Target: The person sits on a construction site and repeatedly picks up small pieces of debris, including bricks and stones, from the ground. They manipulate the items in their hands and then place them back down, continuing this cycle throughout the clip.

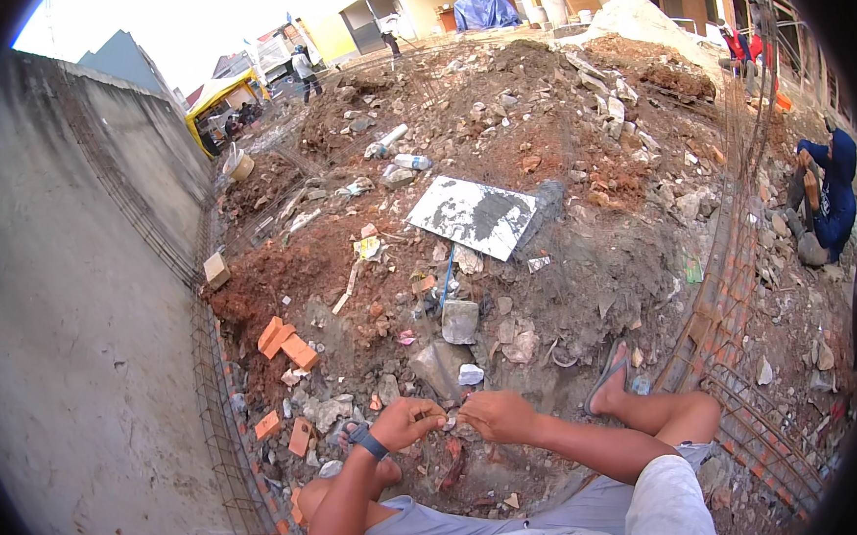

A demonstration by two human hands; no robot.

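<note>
My left hand, with a dark watch on its wrist, is closed in a pinch in front of my lap. Close beside it, fingertips facing, my right hand is curled shut too. Whatever the fingers hold is too small or hidden to make out. Just beyond the hands lie a grey stone block and a small white lump. A squarish grey stone rests farther out, with a thin blue strip rising behind it.
A concrete wall runs along the left, with steel rebar cages at its foot. More rebar stretches along the right. Orange bricks and a white, stained board lie on the rubble. A person in dark blue sits at right.
</note>
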